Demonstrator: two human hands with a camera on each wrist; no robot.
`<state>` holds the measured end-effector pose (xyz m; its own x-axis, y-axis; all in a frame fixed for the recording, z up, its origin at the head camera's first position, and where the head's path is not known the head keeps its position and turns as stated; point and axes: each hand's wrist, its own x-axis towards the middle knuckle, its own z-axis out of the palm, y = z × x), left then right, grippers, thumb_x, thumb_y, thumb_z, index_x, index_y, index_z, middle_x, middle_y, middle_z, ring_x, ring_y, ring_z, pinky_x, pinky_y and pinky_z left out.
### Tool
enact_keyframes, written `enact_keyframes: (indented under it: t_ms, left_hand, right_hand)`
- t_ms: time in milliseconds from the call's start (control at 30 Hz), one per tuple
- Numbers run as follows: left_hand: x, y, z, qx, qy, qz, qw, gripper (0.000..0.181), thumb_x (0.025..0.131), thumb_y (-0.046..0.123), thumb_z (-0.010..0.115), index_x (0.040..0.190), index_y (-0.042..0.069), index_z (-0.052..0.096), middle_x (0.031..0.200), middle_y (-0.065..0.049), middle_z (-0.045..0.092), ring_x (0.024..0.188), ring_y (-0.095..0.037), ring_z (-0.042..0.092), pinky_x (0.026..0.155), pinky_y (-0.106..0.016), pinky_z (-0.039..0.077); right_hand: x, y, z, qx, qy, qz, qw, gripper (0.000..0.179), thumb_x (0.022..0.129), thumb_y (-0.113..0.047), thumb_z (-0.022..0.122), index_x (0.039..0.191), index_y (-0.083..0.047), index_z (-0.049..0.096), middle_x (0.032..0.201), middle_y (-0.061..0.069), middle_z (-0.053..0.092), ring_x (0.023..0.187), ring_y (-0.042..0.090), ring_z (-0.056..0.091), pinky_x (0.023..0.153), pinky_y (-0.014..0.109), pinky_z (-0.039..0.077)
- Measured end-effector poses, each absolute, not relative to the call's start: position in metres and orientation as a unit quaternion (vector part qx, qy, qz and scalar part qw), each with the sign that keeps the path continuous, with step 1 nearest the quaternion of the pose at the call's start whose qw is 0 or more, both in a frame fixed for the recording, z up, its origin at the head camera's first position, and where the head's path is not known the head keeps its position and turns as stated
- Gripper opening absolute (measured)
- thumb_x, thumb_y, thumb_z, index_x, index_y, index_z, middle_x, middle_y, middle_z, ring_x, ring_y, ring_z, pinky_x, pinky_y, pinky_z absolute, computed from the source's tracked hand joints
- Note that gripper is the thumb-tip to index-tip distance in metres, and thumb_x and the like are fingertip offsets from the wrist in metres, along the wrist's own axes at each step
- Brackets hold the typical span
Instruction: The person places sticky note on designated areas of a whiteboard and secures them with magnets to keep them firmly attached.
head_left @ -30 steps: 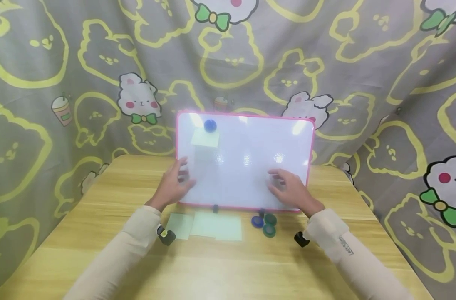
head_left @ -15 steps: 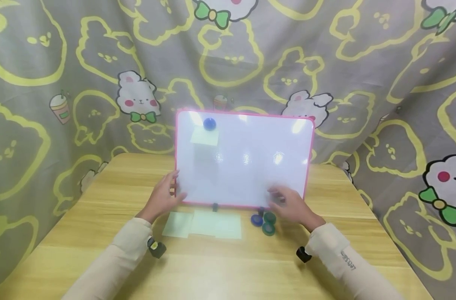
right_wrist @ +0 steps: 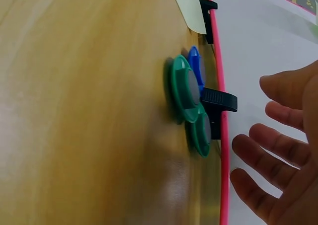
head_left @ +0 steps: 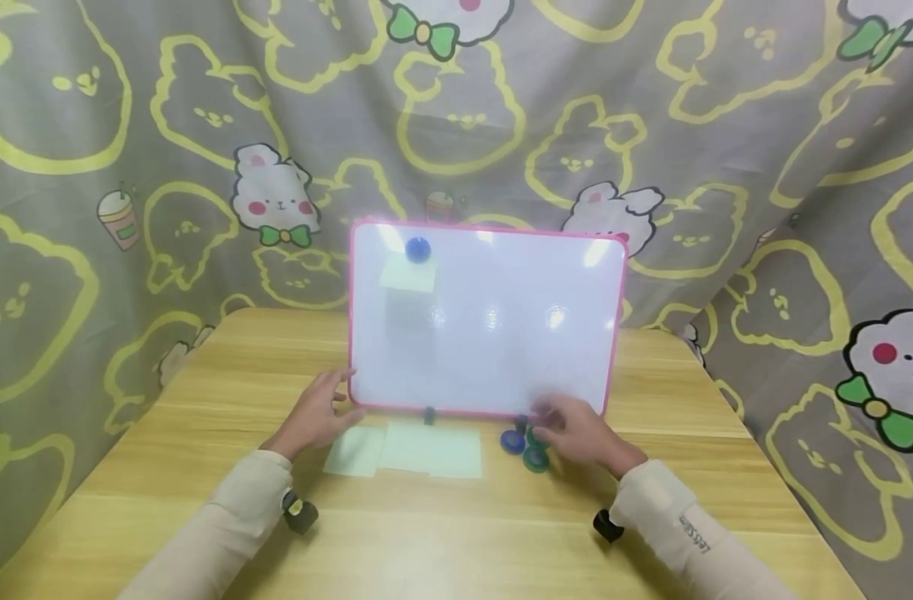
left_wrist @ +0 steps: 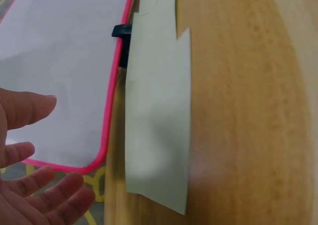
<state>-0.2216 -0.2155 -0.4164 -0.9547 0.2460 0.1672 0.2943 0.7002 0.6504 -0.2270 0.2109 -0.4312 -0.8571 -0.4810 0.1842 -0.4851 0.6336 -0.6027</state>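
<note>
A pink-framed whiteboard (head_left: 486, 333) stands propped on the table. A blue round magnet (head_left: 418, 250) sits at the top of a pale sticky note (head_left: 408, 273) in its upper left. My left hand (head_left: 317, 414), fingers spread, is by the board's lower left corner, above the left end of the loose pale notes (left_wrist: 159, 120). My right hand (head_left: 576, 429) hovers with loosely bent fingers near the lower right edge. Beside it lie a blue magnet (right_wrist: 195, 66) and two green magnets (right_wrist: 185, 88), grey undersides showing. Neither hand holds anything.
Black clips (right_wrist: 218, 100) support the board's bottom edge, one right beside the magnets. The wooden table (head_left: 441, 542) reaches back to a grey patterned curtain (head_left: 336, 108). Small black cameras (head_left: 301, 511) hang at both wrists.
Both hands have come down from in front of the board toward its bottom edge. The left has also shifted left; the right now partly covers a green magnet in the head view.
</note>
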Motion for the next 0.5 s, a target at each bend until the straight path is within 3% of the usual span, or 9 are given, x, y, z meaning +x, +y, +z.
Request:
enact_keyframes:
  t_ms: [333,500]
  left_hand:
    - [-0.2164,-0.2202,-0.4228,-0.161,-0.92,-0.357,0.007,0.063,0.085,0.013,0.072,0.137,-0.005,0.042,0.13,-0.028,0.046,0.105,-0.044,0.058,0.083,-0.049,0.054]
    - [-0.217,-0.2221,-0.4272,-0.149,-0.927,-0.343,-0.029,0.055,0.082,0.013,0.076,0.129,-0.001,0.051,0.124,-0.024,0.052,0.104,-0.043,0.059,0.085,-0.051,0.052]
  right_hand:
    - [-0.2236,0.2127,-0.4382,0.297,-0.903,0.31,-0.015,0.022,0.086,-0.01,0.07,0.108,-0.007,0.066,0.098,0.0,0.065,0.087,0.016,0.06,0.075,0.031,0.052]
    - [-0.2226,0.2139,-0.4423,0.303,-0.904,0.299,-0.033,0.024,0.086,-0.014,0.071,0.108,-0.007,0.066,0.095,-0.001,0.064,0.085,0.015,0.058,0.073,0.032,0.051]
